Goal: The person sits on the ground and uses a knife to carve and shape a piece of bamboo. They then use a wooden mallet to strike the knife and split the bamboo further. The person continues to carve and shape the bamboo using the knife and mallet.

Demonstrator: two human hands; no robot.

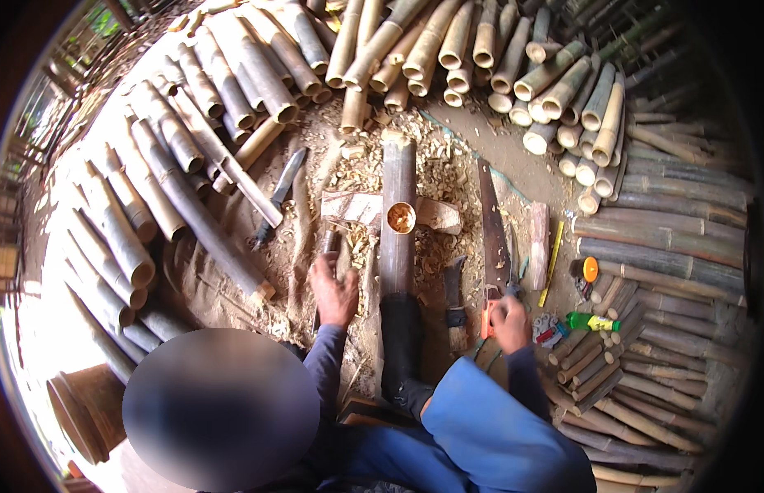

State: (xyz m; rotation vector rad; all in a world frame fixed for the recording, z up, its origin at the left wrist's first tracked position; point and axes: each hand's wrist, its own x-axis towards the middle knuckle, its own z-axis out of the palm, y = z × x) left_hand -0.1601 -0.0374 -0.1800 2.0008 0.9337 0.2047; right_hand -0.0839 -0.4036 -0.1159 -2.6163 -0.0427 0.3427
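A pole point(398, 264) is flanked by the left hand point(335, 289) and right hand point(510, 323).
A dark tool point(330, 241) is seen at the left, an orange handle point(487, 320) at the right; whether either is gripped cannot be told. The pole is laid across a block point(347, 208). Shavings point(435, 156) are strewn around; some cutting seems done, what remains cannot be judged.

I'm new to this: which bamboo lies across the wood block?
The middle bamboo, its near end at the black sock; the others lie farther out, off the wood block.
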